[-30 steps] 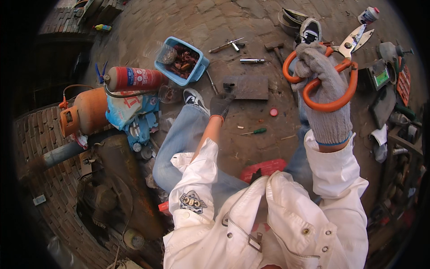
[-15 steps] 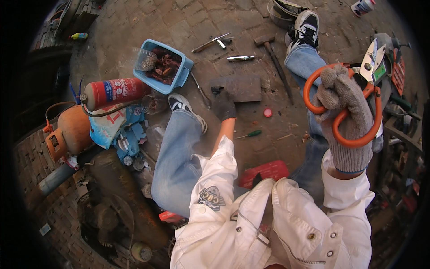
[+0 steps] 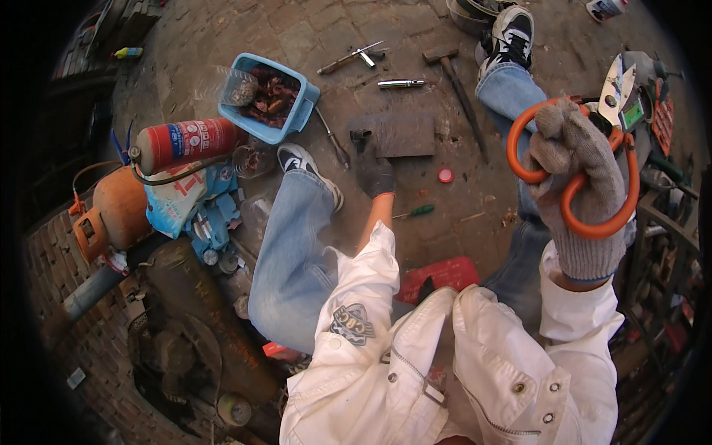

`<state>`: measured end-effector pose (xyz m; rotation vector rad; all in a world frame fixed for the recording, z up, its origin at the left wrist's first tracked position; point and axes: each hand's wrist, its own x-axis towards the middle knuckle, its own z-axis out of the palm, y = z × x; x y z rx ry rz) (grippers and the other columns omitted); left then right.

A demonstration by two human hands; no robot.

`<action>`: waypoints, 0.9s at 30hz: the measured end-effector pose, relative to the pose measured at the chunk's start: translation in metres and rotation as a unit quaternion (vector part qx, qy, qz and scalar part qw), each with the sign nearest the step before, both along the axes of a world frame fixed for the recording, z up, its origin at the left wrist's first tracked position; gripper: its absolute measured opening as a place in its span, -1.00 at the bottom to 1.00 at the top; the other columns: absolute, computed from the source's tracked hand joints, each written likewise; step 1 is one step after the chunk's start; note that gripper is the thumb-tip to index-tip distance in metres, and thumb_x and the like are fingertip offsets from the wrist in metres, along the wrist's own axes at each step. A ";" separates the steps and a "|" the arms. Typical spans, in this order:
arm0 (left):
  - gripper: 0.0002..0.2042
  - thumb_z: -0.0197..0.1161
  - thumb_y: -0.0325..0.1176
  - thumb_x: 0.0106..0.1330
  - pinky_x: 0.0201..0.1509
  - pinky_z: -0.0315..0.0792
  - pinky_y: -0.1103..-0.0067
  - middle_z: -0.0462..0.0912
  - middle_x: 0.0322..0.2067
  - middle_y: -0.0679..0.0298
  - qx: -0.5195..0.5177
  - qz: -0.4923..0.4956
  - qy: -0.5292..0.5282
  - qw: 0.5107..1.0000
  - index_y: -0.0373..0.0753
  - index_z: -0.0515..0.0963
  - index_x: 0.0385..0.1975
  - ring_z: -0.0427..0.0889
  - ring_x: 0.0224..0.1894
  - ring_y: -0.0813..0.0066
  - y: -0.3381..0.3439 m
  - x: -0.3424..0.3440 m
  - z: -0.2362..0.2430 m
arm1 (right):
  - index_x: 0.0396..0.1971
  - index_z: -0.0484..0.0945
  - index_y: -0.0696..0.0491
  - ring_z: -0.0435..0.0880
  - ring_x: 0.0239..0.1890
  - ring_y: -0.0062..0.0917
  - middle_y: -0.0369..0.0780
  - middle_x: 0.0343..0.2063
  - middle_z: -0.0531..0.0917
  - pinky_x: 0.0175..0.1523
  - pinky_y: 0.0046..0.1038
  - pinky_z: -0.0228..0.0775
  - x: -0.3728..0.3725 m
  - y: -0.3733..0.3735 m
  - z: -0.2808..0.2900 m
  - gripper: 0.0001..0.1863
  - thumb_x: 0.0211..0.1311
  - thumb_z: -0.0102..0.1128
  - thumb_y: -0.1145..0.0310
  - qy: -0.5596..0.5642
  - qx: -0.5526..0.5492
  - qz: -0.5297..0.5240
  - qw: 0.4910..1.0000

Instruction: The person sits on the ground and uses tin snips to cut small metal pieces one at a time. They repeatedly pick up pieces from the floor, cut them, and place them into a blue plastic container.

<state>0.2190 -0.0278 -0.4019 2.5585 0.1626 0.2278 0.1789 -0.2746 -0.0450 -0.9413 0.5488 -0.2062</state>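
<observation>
My right hand [image 3: 586,167], in a grey knitted glove, is closed round the orange looped handles of a pair of scissors [image 3: 611,95], raised above my right leg. Their silver blades point away from me and stand slightly apart. Down near the ground, my left hand [image 3: 375,175] wears a dark glove and has its fingers closed on a small dark piece [image 3: 360,136]. What kind of piece it is I cannot make out. Beside that hand, on its right, lies a flat dark metal plate [image 3: 404,136].
Around the plate lie a hammer [image 3: 461,100], a silver tube [image 3: 400,84], a green-handled screwdriver [image 3: 422,211] and a red cap [image 3: 445,175]. A blue tub of reddish scraps [image 3: 300,115], a red fire extinguisher [image 3: 189,141] and an orange tank [image 3: 122,208] are on the left.
The whole view has shifted slightly. Both hands keep nearly the same pose and hold, and the things on the ground lie as before.
</observation>
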 end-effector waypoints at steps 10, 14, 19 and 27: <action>-0.65 0.20 -0.41 0.14 0.05 0.46 0.37 0.69 -0.16 0.02 -0.104 0.185 0.099 0.972 -0.19 0.62 -0.02 0.66 -0.08 0.12 -0.010 -0.051 -0.039 | -0.02 0.49 0.23 0.46 -0.43 -0.72 -0.21 -0.18 0.59 -0.54 -0.72 0.34 0.000 -0.006 0.004 -0.66 0.39 0.05 0.28 -0.025 0.020 0.012 0.999; -0.66 0.23 -0.41 0.14 0.05 0.47 0.40 0.70 -0.16 0.02 -0.119 0.151 0.190 0.963 -0.21 0.63 -0.05 0.68 -0.11 0.15 -0.011 -0.063 -0.059 | 0.09 0.45 0.22 0.54 -0.32 -0.65 -0.11 -0.09 0.55 -0.44 -0.69 0.53 -0.007 -0.008 -0.010 -0.64 0.39 0.05 0.34 -0.035 -0.051 0.007 0.998; -0.70 0.38 -0.33 0.10 -0.06 0.49 0.44 0.74 -0.27 0.12 -0.262 0.094 0.224 0.934 -0.32 0.67 -0.19 0.68 -0.24 0.24 -0.011 -0.057 -0.069 | 0.20 0.40 0.17 0.57 -0.19 -0.56 -0.01 0.00 0.49 -0.21 -0.62 0.65 -0.007 -0.018 -0.013 -0.60 0.40 0.00 0.46 -0.151 0.056 0.113 0.980; -0.74 0.39 -0.34 0.16 -0.22 0.50 0.43 0.73 -0.30 0.17 -0.413 0.187 0.390 0.802 -0.32 0.66 -0.19 0.68 -0.30 0.31 -0.030 -0.047 -0.015 | 0.12 0.41 0.20 0.55 -0.25 -0.63 -0.12 -0.07 0.54 -0.27 -0.65 0.59 0.004 -0.023 -0.006 -0.63 0.37 0.10 0.39 -0.141 0.118 0.124 0.975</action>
